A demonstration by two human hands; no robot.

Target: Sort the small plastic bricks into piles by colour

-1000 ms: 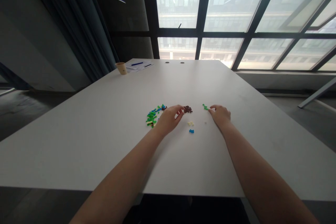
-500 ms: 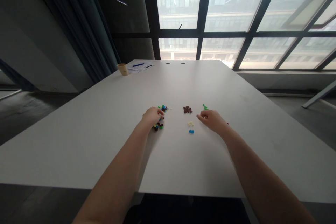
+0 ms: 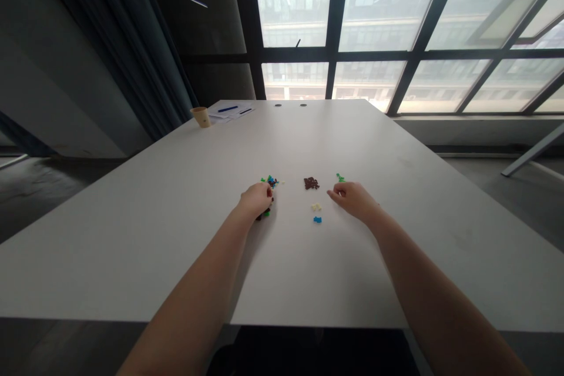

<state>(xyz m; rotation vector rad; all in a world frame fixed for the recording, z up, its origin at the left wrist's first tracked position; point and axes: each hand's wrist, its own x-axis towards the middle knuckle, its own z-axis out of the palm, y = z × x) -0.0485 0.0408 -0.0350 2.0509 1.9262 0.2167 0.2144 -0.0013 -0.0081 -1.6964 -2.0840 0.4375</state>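
Note:
My left hand is over a pile of small mixed-colour pieces, its thumb and fingers pinched together. Brown, green and blue bits show beyond it and along its right side; the rest of the pile is covered. Whatever sits between those fingertips is too small to name. My right hand rests on the table with fingers curled, just below a few green pieces. Its fingertips hide anything they may hold. Between the hands lie a cluster of dark brown pieces, some cream pieces and blue pieces.
The white table stretches toward the windows. A tan cup stands at its far left edge, beside papers with a blue pen on them. A dark curtain hangs at the left.
My left hand has closed its fingers and covers more of the mixed pile. The right hand stays nearly in place. The whole view has shifted slightly.

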